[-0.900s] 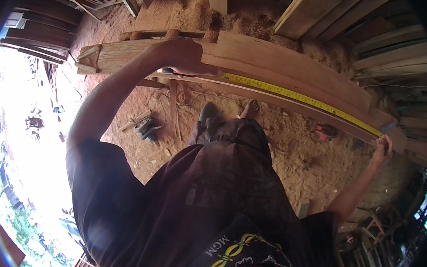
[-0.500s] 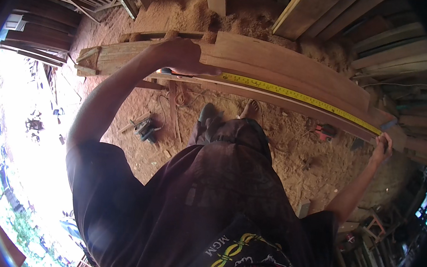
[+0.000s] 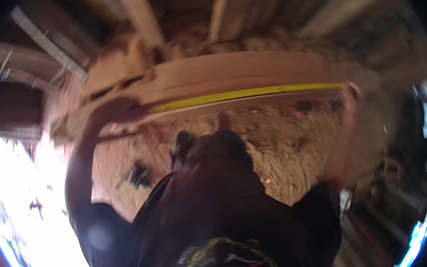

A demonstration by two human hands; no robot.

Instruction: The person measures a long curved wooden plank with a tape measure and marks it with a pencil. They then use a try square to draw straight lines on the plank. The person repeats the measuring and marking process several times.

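While your head swung and blurred the view, your 2 hands, left hand [image 3: 117,111] and right hand [image 3: 351,91], stayed far apart, pinning the yellow tape measure [image 3: 246,93] along the long pale wooden plank [image 3: 238,70].

Motion blur smears the whole view. The left hand [image 3: 117,111] and right hand [image 3: 351,91] are soft shapes; their fingers cannot be told apart. The yellow tape measure [image 3: 246,93] markings are unreadable, and the plank [image 3: 238,70] edges smear.

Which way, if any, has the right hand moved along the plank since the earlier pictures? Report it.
No: the right hand still sits at the right end of the yellow tape measure on the plank; only the view has swung.
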